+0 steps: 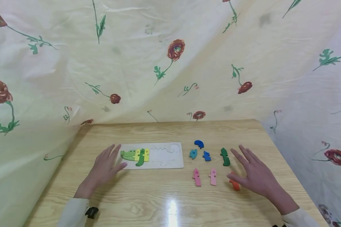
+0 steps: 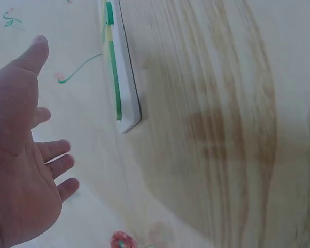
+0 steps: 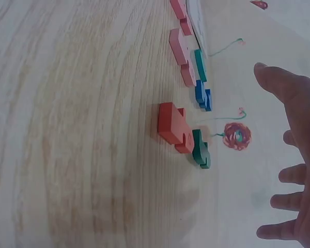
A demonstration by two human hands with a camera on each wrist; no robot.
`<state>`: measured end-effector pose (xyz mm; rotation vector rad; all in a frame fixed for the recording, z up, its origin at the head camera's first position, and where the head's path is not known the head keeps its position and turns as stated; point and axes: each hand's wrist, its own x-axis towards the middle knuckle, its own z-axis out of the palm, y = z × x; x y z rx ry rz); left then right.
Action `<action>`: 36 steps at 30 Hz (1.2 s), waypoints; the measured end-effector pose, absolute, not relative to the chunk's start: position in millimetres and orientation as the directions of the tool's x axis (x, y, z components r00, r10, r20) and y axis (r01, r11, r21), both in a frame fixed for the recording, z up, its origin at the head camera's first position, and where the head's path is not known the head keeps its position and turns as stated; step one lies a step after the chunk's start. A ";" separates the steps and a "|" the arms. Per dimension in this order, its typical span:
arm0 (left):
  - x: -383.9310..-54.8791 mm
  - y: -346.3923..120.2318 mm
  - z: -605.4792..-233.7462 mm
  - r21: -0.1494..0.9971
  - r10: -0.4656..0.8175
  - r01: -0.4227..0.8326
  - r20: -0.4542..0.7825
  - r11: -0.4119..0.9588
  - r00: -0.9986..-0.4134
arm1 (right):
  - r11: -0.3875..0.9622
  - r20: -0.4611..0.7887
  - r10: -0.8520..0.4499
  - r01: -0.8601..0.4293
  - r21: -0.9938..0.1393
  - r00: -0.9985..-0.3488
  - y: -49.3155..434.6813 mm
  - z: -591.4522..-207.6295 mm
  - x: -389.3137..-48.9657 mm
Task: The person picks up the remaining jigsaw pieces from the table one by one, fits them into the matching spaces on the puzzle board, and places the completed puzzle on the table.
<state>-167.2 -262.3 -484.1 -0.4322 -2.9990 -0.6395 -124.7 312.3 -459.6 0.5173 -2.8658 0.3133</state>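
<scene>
A white puzzle board (image 1: 164,157) lies left of the table's middle, with a crocodile outline printed on it. At its left end sit a green crocodile head piece (image 1: 128,155), yellow pieces (image 1: 146,155) and a green leg piece (image 1: 141,157). My left hand (image 1: 105,165), fingers spread and holding nothing, hovers at the board's left end. My right hand (image 1: 254,173) is spread too and holds nothing, above the table's right side. Its thumb overlaps an orange piece (image 1: 235,185) in the head view. Near its fingertips lies a dark green piece (image 1: 225,157).
Between the board and my right hand lie a dark blue curved piece (image 1: 199,144), a teal piece (image 1: 193,154), a blue piece (image 1: 206,156), a magenta piece (image 1: 197,177) and a pink piece (image 1: 213,177). A flowered cloth (image 1: 130,63) hangs behind the wooden table (image 1: 142,201).
</scene>
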 end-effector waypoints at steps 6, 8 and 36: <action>-171.8 -265.6 -492.3 0.448 0.238 0.238 0.057 0.862 -0.970 | 0.920 0.200 -0.275 -0.318 -0.229 -0.940 315.0 -459.2 -122.6; -173.7 -266.0 -494.6 0.463 0.226 0.222 0.046 0.858 -0.973 | 0.916 0.182 -0.257 -0.300 -0.266 -0.949 315.4 -458.6 -121.5; -185.6 -270.9 -511.5 0.604 0.188 0.109 -0.069 0.790 -0.980 | 0.764 0.184 -0.284 -0.338 -0.549 -0.941 340.7 -480.5 -117.9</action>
